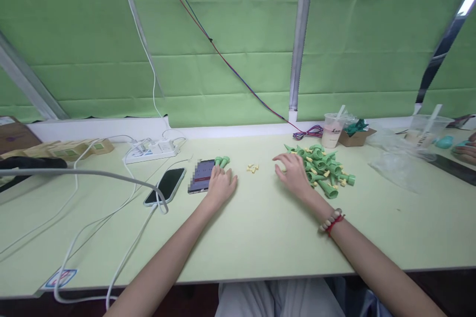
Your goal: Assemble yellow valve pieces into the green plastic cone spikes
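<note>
Item: our left hand (220, 184), fingers loosely spread, palm down on the counter (260, 228), fingertips touching two green cones (222, 160) beside a phone (201, 176). Item: our right hand (293, 171), fingers spread and holding nothing, touching the pile of green cones (323, 168). Item: small yellow pieces (252, 168), lying between both hands.

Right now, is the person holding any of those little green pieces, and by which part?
Nothing is clearly held. The left hand lies flat beside two green pieces; the right hand rests at the edge of the green pile, its fingers spread.
</note>
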`<state>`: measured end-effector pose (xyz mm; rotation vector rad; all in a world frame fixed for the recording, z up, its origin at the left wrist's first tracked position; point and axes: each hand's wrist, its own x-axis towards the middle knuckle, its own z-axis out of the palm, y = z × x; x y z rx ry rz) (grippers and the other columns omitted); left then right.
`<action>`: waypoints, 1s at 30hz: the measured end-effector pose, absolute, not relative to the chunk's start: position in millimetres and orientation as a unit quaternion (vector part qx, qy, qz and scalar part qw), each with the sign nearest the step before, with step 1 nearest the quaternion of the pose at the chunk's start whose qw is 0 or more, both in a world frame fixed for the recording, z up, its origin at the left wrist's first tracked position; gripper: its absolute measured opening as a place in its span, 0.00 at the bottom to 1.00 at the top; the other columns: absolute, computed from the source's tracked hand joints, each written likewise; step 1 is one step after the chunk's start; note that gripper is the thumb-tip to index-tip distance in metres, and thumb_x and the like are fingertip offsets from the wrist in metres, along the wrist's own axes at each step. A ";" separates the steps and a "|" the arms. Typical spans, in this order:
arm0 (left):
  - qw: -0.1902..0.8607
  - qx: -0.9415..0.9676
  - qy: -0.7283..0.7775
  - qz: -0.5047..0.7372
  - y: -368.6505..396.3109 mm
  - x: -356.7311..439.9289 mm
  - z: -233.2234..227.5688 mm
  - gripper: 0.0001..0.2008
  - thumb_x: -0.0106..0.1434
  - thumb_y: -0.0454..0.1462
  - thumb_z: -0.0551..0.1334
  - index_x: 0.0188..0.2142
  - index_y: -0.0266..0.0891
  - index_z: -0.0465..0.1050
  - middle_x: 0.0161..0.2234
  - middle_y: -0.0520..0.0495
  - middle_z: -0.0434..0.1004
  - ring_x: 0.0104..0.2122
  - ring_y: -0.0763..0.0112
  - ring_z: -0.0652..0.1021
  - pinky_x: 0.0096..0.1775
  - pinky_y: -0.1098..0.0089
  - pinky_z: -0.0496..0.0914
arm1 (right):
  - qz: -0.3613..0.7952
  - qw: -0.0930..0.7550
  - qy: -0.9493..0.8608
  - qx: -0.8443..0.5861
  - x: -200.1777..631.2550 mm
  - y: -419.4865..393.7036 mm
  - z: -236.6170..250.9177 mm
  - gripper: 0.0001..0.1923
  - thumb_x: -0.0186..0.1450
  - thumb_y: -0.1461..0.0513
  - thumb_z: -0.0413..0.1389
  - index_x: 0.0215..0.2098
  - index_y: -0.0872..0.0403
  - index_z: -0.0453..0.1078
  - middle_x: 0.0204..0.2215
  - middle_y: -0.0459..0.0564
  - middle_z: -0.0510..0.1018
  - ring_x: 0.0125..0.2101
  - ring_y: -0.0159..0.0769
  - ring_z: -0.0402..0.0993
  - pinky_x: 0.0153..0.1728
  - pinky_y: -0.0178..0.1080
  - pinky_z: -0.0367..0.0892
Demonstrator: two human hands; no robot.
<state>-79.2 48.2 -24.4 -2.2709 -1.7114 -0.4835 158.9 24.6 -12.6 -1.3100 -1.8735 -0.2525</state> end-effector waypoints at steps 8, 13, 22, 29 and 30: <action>0.149 -0.766 -0.602 -0.168 54.3 -82.5 -29.0 0.24 0.62 0.43 0.48 0.52 0.30 0.64 0.55 0.32 0.62 0.59 0.51 0.56 0.57 0.55 0.51 | 0.063 0.372 -0.778 -0.502 142.1 26.9 -37.3 0.11 0.59 0.65 0.49 0.38 0.52 0.68 0.40 0.50 0.74 0.44 0.39 0.68 0.47 0.44 0.55; 0.144 -0.782 -0.582 -0.171 49.5 -81.9 -26.3 0.20 0.63 0.43 0.46 0.42 0.34 0.71 0.49 0.36 0.71 0.57 0.53 0.60 0.57 0.53 0.49 | 0.065 0.380 -0.771 -0.508 145.0 28.4 -38.8 0.11 0.59 0.65 0.49 0.38 0.52 0.68 0.39 0.50 0.75 0.44 0.39 0.68 0.46 0.43 0.56; 0.091 -0.815 -0.523 -0.231 44.0 -66.4 -25.4 0.18 0.61 0.39 0.50 0.47 0.37 0.70 0.51 0.39 0.69 0.56 0.56 0.63 0.57 0.56 0.51 | 0.037 0.330 -0.819 -0.468 128.0 31.4 -42.7 0.20 0.60 0.60 0.50 0.51 0.53 0.63 0.50 0.54 0.70 0.52 0.39 0.62 0.52 0.45 0.54; 0.038 -0.830 -0.512 -0.216 45.5 -75.6 -17.3 0.15 0.58 0.31 0.51 0.38 0.39 0.74 0.37 0.42 0.78 0.42 0.60 0.74 0.50 0.59 0.60 | 0.047 0.227 -0.868 -0.439 124.5 34.0 -42.4 0.30 0.62 0.52 0.47 0.61 0.51 0.51 0.61 0.56 0.53 0.61 0.43 0.45 0.57 0.53 0.39; 0.021 -0.824 -0.513 -0.241 43.9 -74.2 -15.4 0.14 0.58 0.31 0.51 0.38 0.39 0.74 0.37 0.42 0.78 0.41 0.60 0.75 0.49 0.59 0.61 | 0.048 0.224 -0.870 -0.436 124.8 34.1 -42.2 0.30 0.63 0.51 0.46 0.61 0.52 0.50 0.61 0.55 0.52 0.61 0.42 0.45 0.58 0.53 0.39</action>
